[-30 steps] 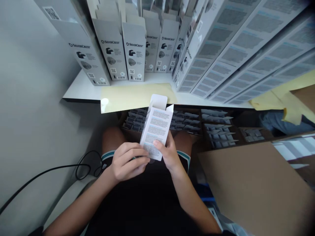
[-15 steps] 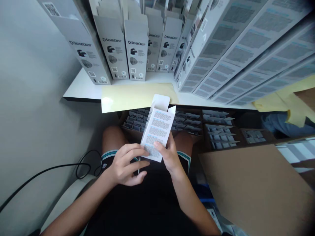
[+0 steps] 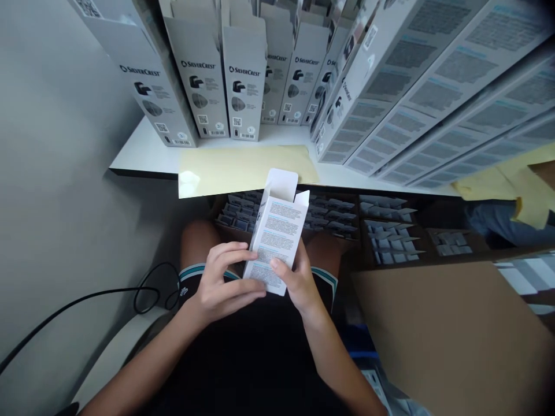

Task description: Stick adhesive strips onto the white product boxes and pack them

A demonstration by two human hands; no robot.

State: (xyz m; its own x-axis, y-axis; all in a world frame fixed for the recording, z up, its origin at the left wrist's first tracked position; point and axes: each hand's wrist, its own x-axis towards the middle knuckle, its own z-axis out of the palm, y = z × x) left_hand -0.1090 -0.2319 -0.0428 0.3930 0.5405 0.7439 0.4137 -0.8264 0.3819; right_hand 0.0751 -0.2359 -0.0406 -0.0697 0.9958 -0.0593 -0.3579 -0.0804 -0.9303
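Note:
A small white carton box (image 3: 277,240) with blocks of printed text leans over my lap, its top flaps raised and apart. My right hand (image 3: 299,283) is closed round its lower right side, thumb on the printed face and the other fingers hidden behind. My left hand (image 3: 228,280) grips the lower left corner, with the upper fingers against the left edge and other digits against the bottom end. The bottom closure is mostly covered by that hand.
Printed SilverCrest cartons (image 3: 245,81) stand in rows on a white shelf (image 3: 143,150), with a yellow sheet (image 3: 247,167) along its edge. Below are trays of small packs (image 3: 390,242). A brown cardboard panel (image 3: 451,329) lies right; a black cable (image 3: 87,297) runs left.
My left hand has come in against the box's bottom end, its lower digits closing up from a spread pose. The box has dropped slightly, still in my right hand.

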